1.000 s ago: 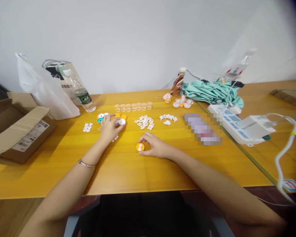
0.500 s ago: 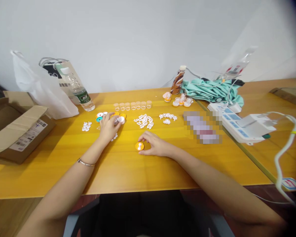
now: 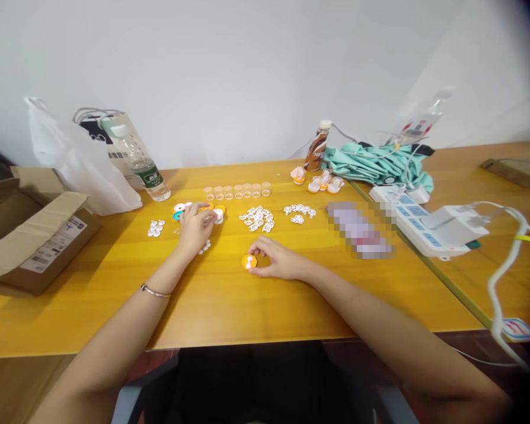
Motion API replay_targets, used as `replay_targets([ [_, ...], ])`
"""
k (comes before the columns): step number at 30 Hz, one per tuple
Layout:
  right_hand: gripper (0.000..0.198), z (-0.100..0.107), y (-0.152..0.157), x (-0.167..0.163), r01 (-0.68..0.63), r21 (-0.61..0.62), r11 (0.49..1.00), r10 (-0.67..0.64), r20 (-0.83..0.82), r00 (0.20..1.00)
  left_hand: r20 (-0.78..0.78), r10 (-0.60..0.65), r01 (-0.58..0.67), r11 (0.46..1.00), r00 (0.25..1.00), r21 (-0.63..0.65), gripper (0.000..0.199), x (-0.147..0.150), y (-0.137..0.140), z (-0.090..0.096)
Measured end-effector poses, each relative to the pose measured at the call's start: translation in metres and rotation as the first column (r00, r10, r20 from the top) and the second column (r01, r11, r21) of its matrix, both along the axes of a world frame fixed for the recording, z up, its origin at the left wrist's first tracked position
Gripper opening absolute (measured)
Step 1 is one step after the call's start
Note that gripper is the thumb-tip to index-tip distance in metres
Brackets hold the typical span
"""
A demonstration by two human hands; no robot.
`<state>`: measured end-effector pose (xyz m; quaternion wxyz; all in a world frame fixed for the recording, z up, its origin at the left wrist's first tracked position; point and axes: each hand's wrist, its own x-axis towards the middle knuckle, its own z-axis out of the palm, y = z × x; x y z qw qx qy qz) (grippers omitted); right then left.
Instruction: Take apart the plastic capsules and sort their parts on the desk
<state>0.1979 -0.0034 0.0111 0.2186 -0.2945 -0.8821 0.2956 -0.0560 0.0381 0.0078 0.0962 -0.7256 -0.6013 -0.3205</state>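
Note:
My right hand [image 3: 276,258] rests on the table with thumb and forefinger around the edge of a small orange round piece [image 3: 249,262], which has a white part in its middle. My left hand [image 3: 195,228] reaches over a cluster of small round parts, its thumb and fingers curled together. Beside those fingertips lies a white round cap [image 3: 219,216]. What sits in the left pinch is too small and covered to make out. A teal round piece [image 3: 178,216] shows left of this hand, which hides part of the cluster.
Small white knob-like parts [image 3: 156,228] lie at left, near a cardboard box [image 3: 48,235] and a water bottle [image 3: 150,174]. Clear cups [image 3: 239,191] stand in a row. White openwork pieces [image 3: 258,218] lie mid-table. A power strip [image 3: 419,221] is at right.
My left fingers have drawn slightly left, away from the white cap, which shows more fully. My right hand keeps its hold on the orange piece.

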Motion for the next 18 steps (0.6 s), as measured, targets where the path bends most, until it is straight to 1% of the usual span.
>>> replay_targets([
  [4,0.023,-0.002,0.001,0.000,-0.003,0.018,1.000,0.003,-0.010,1.000,-0.002,0.015,-0.015,1.000,1.000,0.024,0.012,0.002,0.007,0.007],
  [10,0.022,0.000,0.000,0.001,-0.004,0.021,1.000,0.005,-0.015,1.000,0.016,0.015,-0.014,0.999,1.000,-0.052,0.011,0.002,0.027,0.010],
  [12,0.022,0.000,0.000,0.001,-0.008,0.013,1.000,0.008,-0.017,1.000,0.018,0.012,-0.011,0.998,1.000,-0.062,0.011,0.002,0.028,0.009],
  [14,0.023,-0.001,0.001,0.001,-0.013,0.002,1.000,0.013,-0.022,1.000,0.038,-0.004,0.006,0.999,0.999,-0.054,0.013,0.003,0.023,0.011],
  [16,0.023,-0.002,0.001,0.002,-0.014,-0.010,1.000,0.014,-0.030,0.999,0.088,-0.084,0.087,0.996,0.993,-0.031,0.016,0.007,0.011,0.015],
  [17,0.023,-0.003,0.002,0.002,-0.015,-0.016,1.000,0.015,-0.036,0.999,0.114,-0.163,0.167,0.986,0.980,-0.029,0.017,0.011,0.002,0.017],
  [18,0.023,-0.003,0.002,0.002,-0.018,-0.021,1.000,0.017,-0.043,0.999,0.138,-0.266,0.274,0.961,0.954,-0.041,0.018,0.015,-0.007,0.020],
])
